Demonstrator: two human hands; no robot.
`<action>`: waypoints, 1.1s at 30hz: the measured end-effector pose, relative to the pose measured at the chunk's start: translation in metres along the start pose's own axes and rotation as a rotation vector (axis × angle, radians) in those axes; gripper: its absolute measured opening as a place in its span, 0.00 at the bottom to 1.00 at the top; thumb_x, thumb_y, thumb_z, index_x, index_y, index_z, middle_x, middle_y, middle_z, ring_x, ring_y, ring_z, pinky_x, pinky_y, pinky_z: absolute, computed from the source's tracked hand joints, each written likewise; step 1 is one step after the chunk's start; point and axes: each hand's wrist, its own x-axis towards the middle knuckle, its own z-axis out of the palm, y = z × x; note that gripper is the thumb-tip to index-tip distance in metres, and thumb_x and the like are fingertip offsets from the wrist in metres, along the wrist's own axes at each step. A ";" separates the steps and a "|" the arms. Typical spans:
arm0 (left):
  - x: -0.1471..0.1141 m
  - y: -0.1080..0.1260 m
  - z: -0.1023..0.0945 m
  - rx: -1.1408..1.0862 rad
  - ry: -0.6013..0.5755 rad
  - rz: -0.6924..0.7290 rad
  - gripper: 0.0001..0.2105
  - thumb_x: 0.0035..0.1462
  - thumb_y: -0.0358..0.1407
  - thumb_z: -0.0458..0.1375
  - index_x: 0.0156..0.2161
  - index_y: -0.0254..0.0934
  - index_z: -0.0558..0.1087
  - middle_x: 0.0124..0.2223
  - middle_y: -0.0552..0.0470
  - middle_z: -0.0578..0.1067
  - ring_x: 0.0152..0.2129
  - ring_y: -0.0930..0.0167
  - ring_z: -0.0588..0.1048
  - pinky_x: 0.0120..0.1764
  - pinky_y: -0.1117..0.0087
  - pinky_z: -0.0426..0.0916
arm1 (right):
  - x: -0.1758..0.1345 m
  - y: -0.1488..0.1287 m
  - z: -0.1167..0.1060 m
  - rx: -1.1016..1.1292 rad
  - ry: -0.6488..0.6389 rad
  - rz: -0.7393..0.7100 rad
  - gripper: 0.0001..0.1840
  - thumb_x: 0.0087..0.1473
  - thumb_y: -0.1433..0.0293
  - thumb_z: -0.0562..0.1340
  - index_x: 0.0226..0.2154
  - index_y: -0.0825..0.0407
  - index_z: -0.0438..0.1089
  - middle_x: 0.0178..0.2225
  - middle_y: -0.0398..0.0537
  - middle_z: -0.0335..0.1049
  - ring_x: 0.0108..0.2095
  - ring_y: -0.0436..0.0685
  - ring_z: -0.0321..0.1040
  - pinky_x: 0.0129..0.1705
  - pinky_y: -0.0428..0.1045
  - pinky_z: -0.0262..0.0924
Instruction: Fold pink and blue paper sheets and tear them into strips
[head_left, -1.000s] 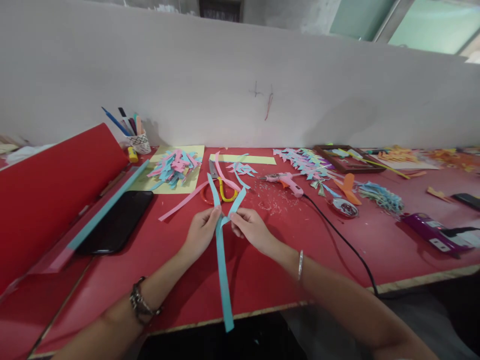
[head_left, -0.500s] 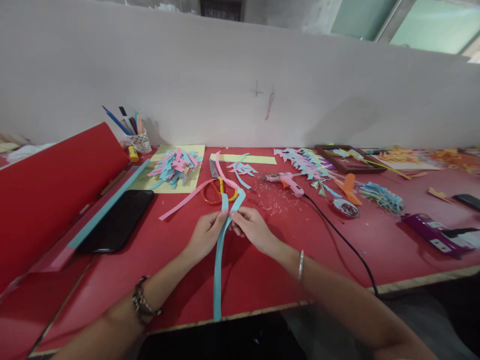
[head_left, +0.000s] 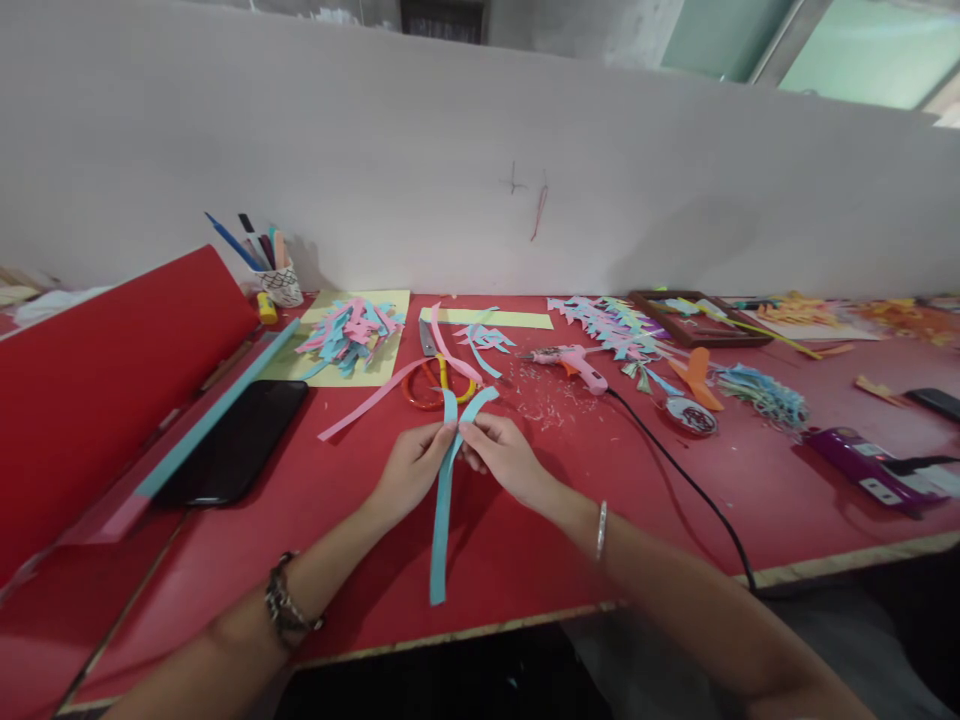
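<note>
A light-blue paper strip (head_left: 442, 520) is pinched between my two hands over the red tabletop. My left hand (head_left: 415, 458) grips it from the left, fingertips and thumb together. From the other side my right hand (head_left: 502, 450) pinches the same strip close to the left fingertips. Two blue ends spread apart above the hands, and one long tail hangs toward me. Just beyond lie scissors (head_left: 427, 385) with red and yellow handles. Pink paper strips (head_left: 375, 398) cross over them. Parts of the fingers behind the strip are hidden.
A pink glue gun (head_left: 574, 362) lies right of centre, its black cord running to the front edge. A pile of pink and blue cut paper (head_left: 356, 332) rests on yellow paper. At left are a black phone (head_left: 259, 440) and a pen cup (head_left: 279, 284).
The blue strip's lower tail has moved up and looks shorter. Its upper right end now curves outward to the right. Both hands stay in nearly the same place.
</note>
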 end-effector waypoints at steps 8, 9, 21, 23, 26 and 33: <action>0.001 -0.006 -0.001 0.002 0.022 -0.042 0.19 0.49 0.47 0.45 0.17 0.36 0.62 0.16 0.57 0.63 0.17 0.75 0.61 0.24 0.75 0.60 | 0.001 0.002 -0.003 0.029 0.114 -0.036 0.17 0.45 0.58 0.53 0.15 0.52 0.55 0.11 0.35 0.53 0.13 0.43 0.50 0.17 0.42 0.45; 0.001 -0.005 0.000 -0.009 -0.010 -0.034 0.18 0.49 0.47 0.45 0.18 0.36 0.63 0.17 0.57 0.64 0.18 0.75 0.62 0.25 0.74 0.60 | 0.001 0.003 -0.003 0.036 0.130 -0.042 0.17 0.45 0.58 0.53 0.15 0.52 0.55 0.11 0.35 0.53 0.14 0.43 0.51 0.17 0.42 0.45; 0.001 -0.005 -0.001 0.042 0.155 -0.056 0.19 0.48 0.48 0.44 0.17 0.37 0.61 0.16 0.58 0.60 0.15 0.76 0.59 0.22 0.75 0.58 | 0.001 0.003 -0.001 0.015 0.019 -0.018 0.16 0.44 0.59 0.54 0.14 0.52 0.57 0.11 0.34 0.52 0.13 0.42 0.49 0.17 0.42 0.44; 0.001 -0.004 -0.001 0.029 0.102 -0.054 0.19 0.48 0.49 0.44 0.17 0.37 0.61 0.16 0.57 0.62 0.17 0.75 0.61 0.24 0.74 0.60 | 0.001 0.003 -0.001 0.027 0.043 -0.023 0.17 0.44 0.59 0.54 0.14 0.52 0.56 0.11 0.35 0.52 0.13 0.42 0.49 0.17 0.42 0.45; 0.001 -0.002 0.000 0.014 -0.005 -0.039 0.19 0.47 0.49 0.44 0.18 0.37 0.63 0.18 0.55 0.66 0.19 0.74 0.64 0.27 0.74 0.61 | 0.002 0.004 -0.002 0.052 0.105 -0.041 0.17 0.45 0.59 0.53 0.14 0.52 0.54 0.11 0.35 0.53 0.14 0.43 0.51 0.17 0.42 0.46; -0.001 -0.001 0.002 0.046 0.031 -0.008 0.18 0.50 0.46 0.43 0.17 0.37 0.62 0.16 0.56 0.65 0.17 0.74 0.64 0.26 0.75 0.61 | 0.000 0.001 -0.001 0.012 -0.001 -0.040 0.15 0.44 0.59 0.55 0.17 0.53 0.58 0.13 0.35 0.54 0.14 0.43 0.50 0.17 0.42 0.45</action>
